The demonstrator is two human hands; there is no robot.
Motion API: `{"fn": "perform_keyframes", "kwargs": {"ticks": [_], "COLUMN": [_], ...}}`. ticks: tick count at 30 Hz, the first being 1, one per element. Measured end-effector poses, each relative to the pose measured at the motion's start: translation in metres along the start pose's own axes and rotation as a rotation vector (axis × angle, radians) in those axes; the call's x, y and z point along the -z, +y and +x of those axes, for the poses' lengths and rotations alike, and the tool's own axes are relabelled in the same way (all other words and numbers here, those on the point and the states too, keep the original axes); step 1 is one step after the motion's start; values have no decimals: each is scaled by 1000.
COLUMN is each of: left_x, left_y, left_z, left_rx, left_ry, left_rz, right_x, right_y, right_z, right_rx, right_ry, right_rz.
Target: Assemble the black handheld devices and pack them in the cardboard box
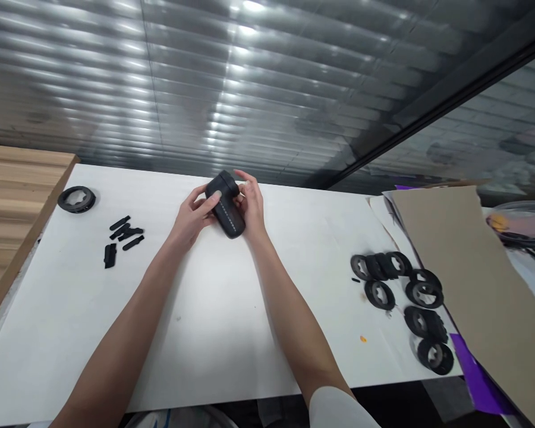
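Note:
A black, rounded, oblong device [228, 213] with a line of small light marks down its face is held tilted above the far middle of the white table. My left hand [194, 217] grips its left side, the thumb lying across the front. At its upper right, my right hand [251, 205] holds the other side with the index finger raised; its remaining fingers are partly hidden behind the device. Several small flat black pieces [132, 242] lie on the table to the left of my hands, and a black ring [76, 199] rests near the far left corner.
Several black rings [380, 295] are spread and stacked at the right of the white table [312, 238]. A brown cardboard sheet [468, 255] with purple edges covers the right end. Wooden boards [18, 196] stand at the left, and a slatted metallic surface [182, 89] rises behind the table.

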State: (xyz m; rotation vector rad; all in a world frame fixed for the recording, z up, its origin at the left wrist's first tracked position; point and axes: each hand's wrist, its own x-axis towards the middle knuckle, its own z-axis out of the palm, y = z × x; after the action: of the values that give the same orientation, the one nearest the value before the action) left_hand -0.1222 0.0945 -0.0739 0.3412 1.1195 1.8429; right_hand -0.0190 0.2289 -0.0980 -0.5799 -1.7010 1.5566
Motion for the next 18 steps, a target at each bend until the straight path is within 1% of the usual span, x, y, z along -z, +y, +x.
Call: {"fn": "perform_keyframes", "kwargs": {"ticks": [3, 6, 10, 14, 18], "left_x": [-1, -1, -1, 0, 0], "left_y": [2, 2, 1, -1, -2], "left_z": [3, 4, 3, 3, 4], "left_rx": [8, -8, -13, -38, -69], "left_ry": [79, 107, 90, 114, 150], "left_rz": [-155, -237, -242, -248, -250], "right_x": [-1, -2, -1, 0, -2], "right_y": [0, -2, -4, -5, -10], "right_z": [-1, -5, -10, -12, -16], "right_rx": [66, 149, 227, 255, 311], "right_ry": [4, -71, -162, -212, -320], "right_rz": [26, -49, -209, -320, -394]}}
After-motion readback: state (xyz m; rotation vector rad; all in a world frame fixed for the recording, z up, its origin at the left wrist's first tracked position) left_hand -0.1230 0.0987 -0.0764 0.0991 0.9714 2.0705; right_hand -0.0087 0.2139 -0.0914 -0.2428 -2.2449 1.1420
